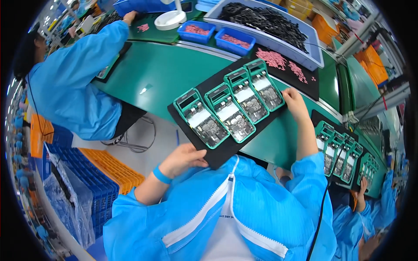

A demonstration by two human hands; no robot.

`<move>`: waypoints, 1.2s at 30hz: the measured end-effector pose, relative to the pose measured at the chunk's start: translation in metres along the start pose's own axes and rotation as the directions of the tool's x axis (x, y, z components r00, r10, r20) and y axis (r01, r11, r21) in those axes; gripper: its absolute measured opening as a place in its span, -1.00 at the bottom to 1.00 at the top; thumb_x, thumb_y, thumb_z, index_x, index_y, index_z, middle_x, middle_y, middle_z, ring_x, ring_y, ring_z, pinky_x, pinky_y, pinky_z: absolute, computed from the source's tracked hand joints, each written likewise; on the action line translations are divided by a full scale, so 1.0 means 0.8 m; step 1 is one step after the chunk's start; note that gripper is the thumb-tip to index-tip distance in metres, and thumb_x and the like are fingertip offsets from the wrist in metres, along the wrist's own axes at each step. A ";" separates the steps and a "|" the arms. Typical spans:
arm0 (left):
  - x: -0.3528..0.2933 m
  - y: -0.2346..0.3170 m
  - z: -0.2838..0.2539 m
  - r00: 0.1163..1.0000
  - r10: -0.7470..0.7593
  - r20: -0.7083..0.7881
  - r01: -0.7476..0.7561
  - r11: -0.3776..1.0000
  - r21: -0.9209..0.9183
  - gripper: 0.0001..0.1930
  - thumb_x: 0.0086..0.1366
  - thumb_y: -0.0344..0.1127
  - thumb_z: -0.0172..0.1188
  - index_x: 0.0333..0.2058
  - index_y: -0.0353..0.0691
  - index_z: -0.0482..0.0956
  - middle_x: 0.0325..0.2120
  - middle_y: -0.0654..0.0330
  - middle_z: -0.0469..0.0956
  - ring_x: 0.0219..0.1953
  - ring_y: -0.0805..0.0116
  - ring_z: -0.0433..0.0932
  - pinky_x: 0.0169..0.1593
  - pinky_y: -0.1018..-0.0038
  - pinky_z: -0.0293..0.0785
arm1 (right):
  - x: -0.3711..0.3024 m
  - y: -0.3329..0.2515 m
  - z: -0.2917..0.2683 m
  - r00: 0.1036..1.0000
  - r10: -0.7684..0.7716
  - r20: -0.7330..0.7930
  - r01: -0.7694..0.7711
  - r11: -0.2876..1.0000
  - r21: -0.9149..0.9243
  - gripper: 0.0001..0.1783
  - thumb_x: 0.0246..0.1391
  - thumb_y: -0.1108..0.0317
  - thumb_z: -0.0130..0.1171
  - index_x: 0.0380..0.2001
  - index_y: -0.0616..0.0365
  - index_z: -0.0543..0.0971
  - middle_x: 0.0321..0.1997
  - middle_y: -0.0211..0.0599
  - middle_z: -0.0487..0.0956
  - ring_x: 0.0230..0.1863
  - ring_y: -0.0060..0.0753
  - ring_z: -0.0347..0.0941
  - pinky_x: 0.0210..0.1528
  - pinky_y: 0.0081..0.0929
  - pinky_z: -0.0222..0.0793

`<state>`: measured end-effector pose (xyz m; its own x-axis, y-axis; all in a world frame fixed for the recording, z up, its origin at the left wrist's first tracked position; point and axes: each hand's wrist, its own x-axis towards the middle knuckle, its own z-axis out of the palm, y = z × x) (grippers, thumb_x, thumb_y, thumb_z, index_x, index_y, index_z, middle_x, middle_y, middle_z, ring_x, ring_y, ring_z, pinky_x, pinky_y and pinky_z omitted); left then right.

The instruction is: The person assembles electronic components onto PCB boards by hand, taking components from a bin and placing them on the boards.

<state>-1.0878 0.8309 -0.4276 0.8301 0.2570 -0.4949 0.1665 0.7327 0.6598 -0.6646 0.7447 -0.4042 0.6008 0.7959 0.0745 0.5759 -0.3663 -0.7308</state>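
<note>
A black mat lies tilted across the green bench in front of me, its near corner by my body. Several green frames stand side by side on it, each holding a dark circuit board with a white part. My left hand is closed on the mat's near left edge, thumb toward the boards. My right hand is at the far right end of the row, beside the rightmost frame. Its fingers are pinched together; what they hold, if anything, is hidden.
Loose pink pieces lie on another dark mat beyond the frames. Two blue trays of pink pieces and a large bin of black parts stand behind. A co-worker sits at left; more frames lie at right.
</note>
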 end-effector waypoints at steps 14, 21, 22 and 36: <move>0.056 -0.022 0.050 0.802 -0.357 0.479 0.381 0.923 0.052 -0.47 0.41 -0.13 -0.08 0.12 -0.53 0.28 0.18 -0.09 0.26 0.27 0.22 0.20 0.34 0.39 0.06 | 0.088 -0.024 0.003 0.935 -0.314 -0.162 0.185 0.827 -0.531 -0.89 -0.04 0.40 0.15 -0.51 0.22 0.52 -0.40 -0.03 0.55 -0.26 0.05 0.47 -0.18 -0.11 0.38; 0.017 0.009 -0.027 0.979 -0.186 0.086 0.187 0.982 -0.012 -0.62 0.37 -0.33 -0.02 0.08 -0.43 0.32 0.01 -0.11 0.43 0.05 0.11 0.46 0.09 0.33 0.44 | 0.126 -0.010 0.015 0.946 -0.310 -0.097 0.215 0.822 -0.528 -0.90 -0.04 0.41 0.14 -0.53 0.18 0.58 -0.34 -0.05 0.53 -0.23 0.02 0.47 -0.15 -0.13 0.38; 0.017 0.013 -0.015 0.998 -0.055 0.015 0.054 0.996 0.064 -0.67 0.39 -0.29 -0.05 0.04 -0.35 0.35 -0.06 0.00 0.49 -0.09 0.24 0.54 -0.06 0.43 0.52 | 0.131 -0.009 0.015 0.930 -0.351 -0.108 0.247 0.815 -0.525 -0.90 -0.04 0.41 0.13 -0.51 0.17 0.60 -0.36 -0.08 0.53 -0.24 0.00 0.47 -0.15 -0.15 0.38; 0.024 0.040 -0.011 0.973 -0.229 -0.041 0.220 0.854 0.471 -0.80 0.41 -0.30 -0.11 -0.19 -0.31 0.41 -0.44 0.24 0.55 -0.52 0.60 0.41 -0.45 0.66 0.38 | 0.069 -0.020 0.033 0.882 -0.428 -0.196 0.331 0.860 -0.389 -0.80 0.06 0.26 0.12 -0.51 0.14 0.59 -0.48 -0.22 0.52 -0.34 -0.11 0.41 -0.23 -0.24 0.32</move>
<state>-1.0711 0.8649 -0.4216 0.7478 0.1081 -0.6551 0.5756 0.3862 0.7208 -0.6555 0.8072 -0.4066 0.3921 0.7649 0.5111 0.9096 -0.2394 -0.3397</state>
